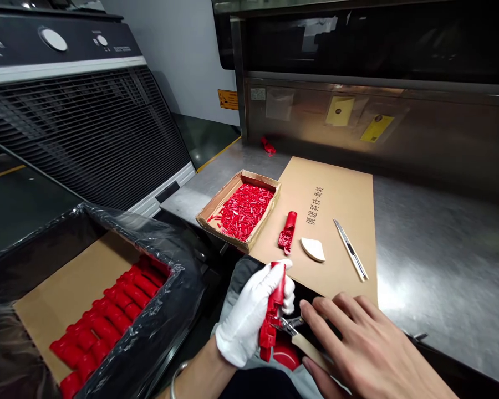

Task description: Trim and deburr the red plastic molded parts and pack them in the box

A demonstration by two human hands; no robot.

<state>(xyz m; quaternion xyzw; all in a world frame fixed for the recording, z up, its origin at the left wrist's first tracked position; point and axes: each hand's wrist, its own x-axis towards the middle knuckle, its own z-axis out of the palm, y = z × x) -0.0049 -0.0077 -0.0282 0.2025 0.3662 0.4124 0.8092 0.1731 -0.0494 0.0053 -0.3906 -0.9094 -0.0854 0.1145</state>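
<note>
Gloved in white, my left hand [249, 310] is closed around a red plastic part [271, 321] held upright over my lap. My bare right hand [353, 338] grips a pair of nippers [305, 342] with a pale handle. The nippers' metal jaws meet the side of the red part, low down; whether they are closed on it I cannot tell. Just beyond my hands, a second red plastic part [288, 233] lies on a cardboard sheet [341, 183]. Beside it rest a white quarter-round piece [312, 249] and a utility knife [351, 250].
A cardboard tray [216, 208] of small red scraps stands at the table's left. Low on the left, a box lined with black plastic [183, 277] holds rows of red parts [108, 321]. Another red piece [268, 146] lies far back on the metal table [432, 238].
</note>
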